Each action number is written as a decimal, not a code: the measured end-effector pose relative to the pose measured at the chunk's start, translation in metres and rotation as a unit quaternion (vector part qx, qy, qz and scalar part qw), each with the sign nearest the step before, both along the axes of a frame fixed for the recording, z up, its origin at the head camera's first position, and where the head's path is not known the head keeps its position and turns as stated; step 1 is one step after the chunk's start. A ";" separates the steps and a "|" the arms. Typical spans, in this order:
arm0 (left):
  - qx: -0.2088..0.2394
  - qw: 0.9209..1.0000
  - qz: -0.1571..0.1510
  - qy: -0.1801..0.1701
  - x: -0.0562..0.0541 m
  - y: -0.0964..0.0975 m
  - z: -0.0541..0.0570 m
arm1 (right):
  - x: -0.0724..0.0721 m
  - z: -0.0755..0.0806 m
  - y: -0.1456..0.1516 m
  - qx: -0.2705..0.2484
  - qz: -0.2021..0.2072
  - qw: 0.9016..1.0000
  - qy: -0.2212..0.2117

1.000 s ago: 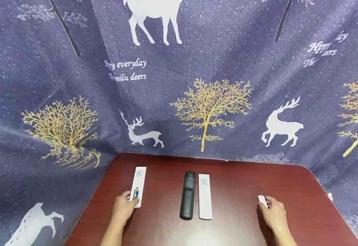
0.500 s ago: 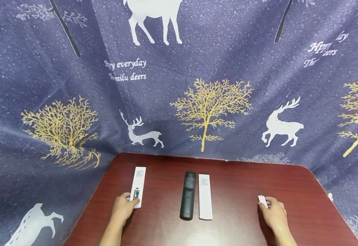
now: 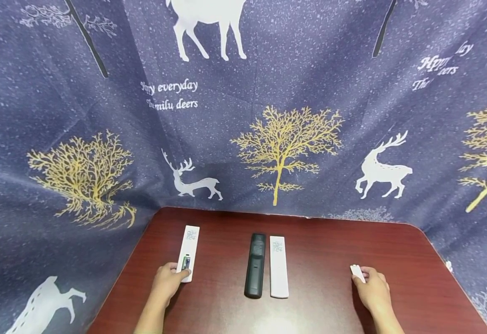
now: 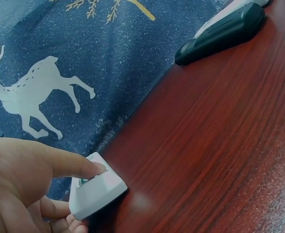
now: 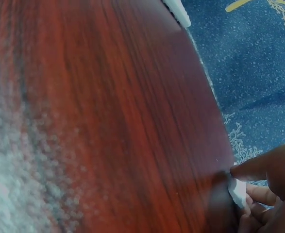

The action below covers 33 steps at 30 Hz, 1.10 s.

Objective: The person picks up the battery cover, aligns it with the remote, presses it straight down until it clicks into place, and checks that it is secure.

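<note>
At the left of the table, my left hand [image 3: 167, 282] grips the near end of a white remote control [image 3: 190, 245], its thumb on top and fingers along the side. The remote lies back side up, and its uncovered battery slot shows a battery [image 3: 186, 262]. In the left wrist view the thumb presses the remote's end [image 4: 99, 193]. Far to the right, my right hand [image 3: 372, 288] pinches a small white battery cover [image 3: 357, 272] between thumb and fingers. The right wrist view shows only the edge of that cover [image 5: 238, 193].
Mid-table, a black remote [image 3: 255, 266] and a second white remote [image 3: 279, 266] lie side by side, back sides up. The reddish-brown wooden table [image 3: 318, 260] meets a blue curtain [image 3: 243, 139] with deer and tree prints along its far edge.
</note>
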<state>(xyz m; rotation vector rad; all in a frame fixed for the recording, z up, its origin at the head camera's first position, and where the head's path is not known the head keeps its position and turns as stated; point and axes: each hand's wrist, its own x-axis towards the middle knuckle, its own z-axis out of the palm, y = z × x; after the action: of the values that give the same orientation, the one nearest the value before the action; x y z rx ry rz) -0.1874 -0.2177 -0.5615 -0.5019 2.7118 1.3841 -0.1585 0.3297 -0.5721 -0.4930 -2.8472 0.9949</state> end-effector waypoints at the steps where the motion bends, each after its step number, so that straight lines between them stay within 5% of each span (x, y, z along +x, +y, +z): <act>1: 0.005 1.000 0.001 -0.002 0.000 0.000 0.000 | 0.000 0.001 0.000 0.000 0.001 1.000 -0.001; 33: 0.054 0.998 0.004 -0.017 0.001 -0.005 -0.004 | 0.001 0.002 0.002 0.009 -0.001 1.000 0.001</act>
<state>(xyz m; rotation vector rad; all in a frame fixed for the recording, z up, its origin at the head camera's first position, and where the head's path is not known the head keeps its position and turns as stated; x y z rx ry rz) -0.1860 -0.2231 -0.5658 -0.5254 2.5942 1.4985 -0.1578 0.3316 -0.5703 -0.4925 -2.8503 0.9681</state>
